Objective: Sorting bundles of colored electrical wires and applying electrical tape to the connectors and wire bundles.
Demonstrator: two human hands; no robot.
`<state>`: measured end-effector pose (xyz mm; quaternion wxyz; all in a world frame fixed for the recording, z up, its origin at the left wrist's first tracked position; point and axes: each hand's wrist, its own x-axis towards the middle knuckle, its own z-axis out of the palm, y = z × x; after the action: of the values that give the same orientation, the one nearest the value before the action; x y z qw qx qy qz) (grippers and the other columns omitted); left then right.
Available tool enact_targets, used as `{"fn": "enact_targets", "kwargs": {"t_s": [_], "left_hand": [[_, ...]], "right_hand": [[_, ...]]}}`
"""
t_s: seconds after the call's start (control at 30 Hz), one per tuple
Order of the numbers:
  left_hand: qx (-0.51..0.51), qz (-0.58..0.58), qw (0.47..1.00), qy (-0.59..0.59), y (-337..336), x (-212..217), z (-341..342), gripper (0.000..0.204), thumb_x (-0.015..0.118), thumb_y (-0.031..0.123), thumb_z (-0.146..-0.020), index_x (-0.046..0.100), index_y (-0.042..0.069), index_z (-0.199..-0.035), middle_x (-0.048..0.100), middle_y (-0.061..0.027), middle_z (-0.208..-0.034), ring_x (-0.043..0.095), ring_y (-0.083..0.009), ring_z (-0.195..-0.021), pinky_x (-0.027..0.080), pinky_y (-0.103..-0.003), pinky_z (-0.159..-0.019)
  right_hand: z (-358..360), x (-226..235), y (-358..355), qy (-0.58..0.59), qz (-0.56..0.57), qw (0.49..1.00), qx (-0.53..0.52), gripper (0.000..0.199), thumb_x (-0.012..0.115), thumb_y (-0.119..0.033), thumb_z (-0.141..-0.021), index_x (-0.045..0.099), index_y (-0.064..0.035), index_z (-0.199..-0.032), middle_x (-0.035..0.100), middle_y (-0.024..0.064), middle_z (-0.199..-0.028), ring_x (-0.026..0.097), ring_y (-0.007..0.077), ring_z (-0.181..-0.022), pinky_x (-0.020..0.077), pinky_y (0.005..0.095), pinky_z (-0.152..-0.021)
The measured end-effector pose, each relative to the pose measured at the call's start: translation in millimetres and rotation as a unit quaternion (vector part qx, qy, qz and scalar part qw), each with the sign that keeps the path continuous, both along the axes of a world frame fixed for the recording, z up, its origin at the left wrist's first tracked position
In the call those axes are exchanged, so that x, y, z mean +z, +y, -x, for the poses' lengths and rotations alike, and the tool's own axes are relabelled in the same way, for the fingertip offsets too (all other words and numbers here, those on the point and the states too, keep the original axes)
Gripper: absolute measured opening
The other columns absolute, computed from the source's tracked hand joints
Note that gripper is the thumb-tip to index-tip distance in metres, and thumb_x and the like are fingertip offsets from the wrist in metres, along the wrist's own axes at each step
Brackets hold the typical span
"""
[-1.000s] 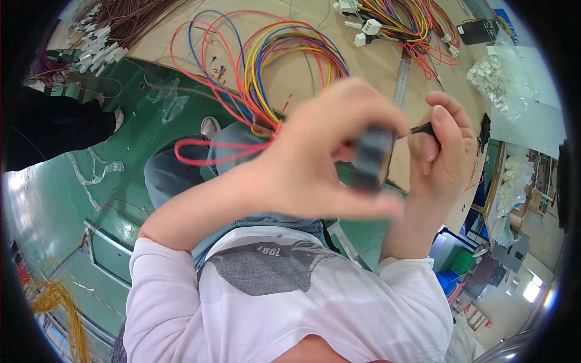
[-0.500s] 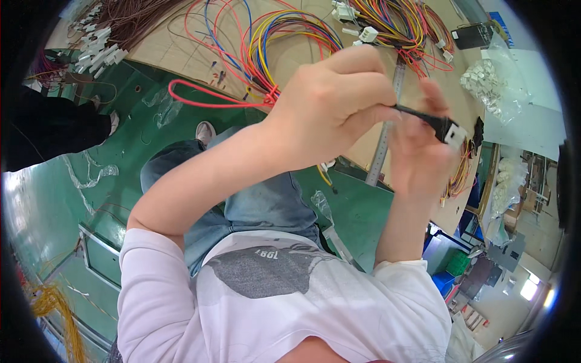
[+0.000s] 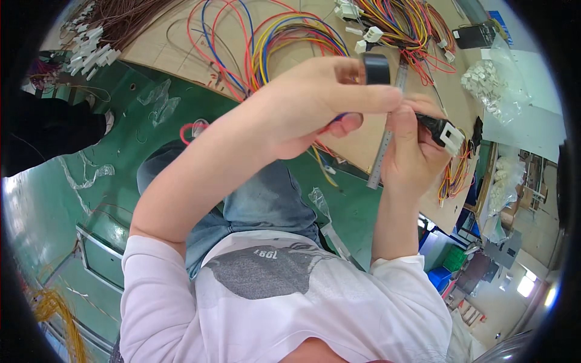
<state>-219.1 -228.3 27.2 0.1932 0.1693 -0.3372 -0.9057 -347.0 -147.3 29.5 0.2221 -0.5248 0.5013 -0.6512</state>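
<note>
A roll of black tape (image 3: 376, 69) sits in the fingers of my left hand (image 3: 302, 103), which crosses from the left with its thumb against my right fingers. My right hand (image 3: 414, 148) pinches a white plastic connector (image 3: 451, 139), whose wire end is wrapped in black tape (image 3: 428, 124). Coloured wires run beneath my left hand, partly hidden by it. A red wire loop (image 3: 186, 132) shows behind my left forearm.
On the brown table lie coiled coloured wires (image 3: 284, 39), a steel ruler (image 3: 380, 158), and a bundle with white connectors (image 3: 399, 30). A bag of white connectors (image 3: 484, 81) is at right. Brown wires (image 3: 130, 21) lie far left; a person in dark clothes (image 3: 54, 133) stands left.
My left hand has turned, and the tape roll has come into view in it. My right fingers have closed round the taped connector end. The red loop at left has dropped lower.
</note>
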Motion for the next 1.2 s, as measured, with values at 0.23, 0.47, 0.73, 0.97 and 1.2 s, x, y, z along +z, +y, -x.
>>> {"fn": "enact_targets", "kwargs": {"t_s": [0.23, 0.47, 0.73, 0.97, 1.2], "left_hand": [[0.167, 0.095, 0.978, 0.084, 16.6, 1.8, -9.7, 0.025, 0.062, 0.023, -0.077, 0.053, 0.002, -0.087, 0.052, 0.0006, -0.068, 0.044, -0.0036, -0.051, 0.034, -0.017, -0.045], [0.160, 0.338, 0.927, -0.006, 27.6, -15.2, -14.1, 0.030, 0.061, 0.022, -0.078, 0.049, 0.002, -0.098, 0.046, -0.0036, -0.077, 0.047, -0.0106, -0.072, 0.036, -0.020, -0.056], [0.049, 0.062, 0.995, -0.060, 8.4, -4.9, -10.2, 0.039, 0.064, 0.020, -0.076, 0.042, 0.005, -0.103, 0.048, -0.0011, -0.063, 0.040, -0.0071, -0.049, 0.031, -0.020, -0.043], [0.139, -0.015, 0.988, 0.060, 17.9, -0.9, -23.5, 0.034, 0.055, 0.031, -0.082, 0.049, 0.001, -0.096, 0.048, -0.0011, -0.064, 0.039, -0.0044, -0.052, 0.029, -0.018, -0.044], [0.174, 0.455, 0.873, -0.014, 20.2, -23.1, -18.3, 0.035, 0.060, 0.017, -0.077, 0.047, 0.003, -0.106, 0.052, -0.0082, -0.086, 0.048, -0.0142, -0.072, 0.040, -0.023, -0.064]], "right_hand": [[-2.9, 18.1, 7.1, -0.204, -0.040, 0.978, 0.005, 0.007, 0.058, -0.004, -0.079, 0.055, 0.0026, -0.080, 0.056, 0.0085, -0.072, 0.044, 0.0083, -0.052, 0.0316, 0.0205, -0.045], [-4.4, 7.7, 6.9, -0.088, -0.067, 0.994, -0.003, 0.004, 0.058, -0.001, -0.078, 0.057, 0.0027, -0.079, 0.056, 0.0060, -0.069, 0.050, 0.0095, -0.053, 0.0395, 0.0207, -0.048], [-8.8, 4.9, 5.3, -0.087, -0.023, 0.996, 0.014, 0.004, 0.059, 0.000, -0.078, 0.056, 0.0019, -0.078, 0.055, 0.0048, -0.074, 0.050, 0.0077, -0.062, 0.0407, 0.0193, -0.055], [-4.7, 13.7, 9.5, -0.191, -0.061, 0.979, -0.020, 0.009, 0.052, -0.006, -0.083, 0.056, 0.0014, -0.079, 0.050, 0.0044, -0.064, 0.035, 0.0073, -0.046, 0.0245, 0.0221, -0.042], [-11.1, 18.0, 11.6, -0.145, -0.074, 0.987, -0.006, 0.006, 0.053, -0.005, -0.082, 0.055, 0.0010, -0.082, 0.053, 0.0067, -0.070, 0.036, 0.0069, -0.047, 0.0265, 0.0210, -0.043]]}}
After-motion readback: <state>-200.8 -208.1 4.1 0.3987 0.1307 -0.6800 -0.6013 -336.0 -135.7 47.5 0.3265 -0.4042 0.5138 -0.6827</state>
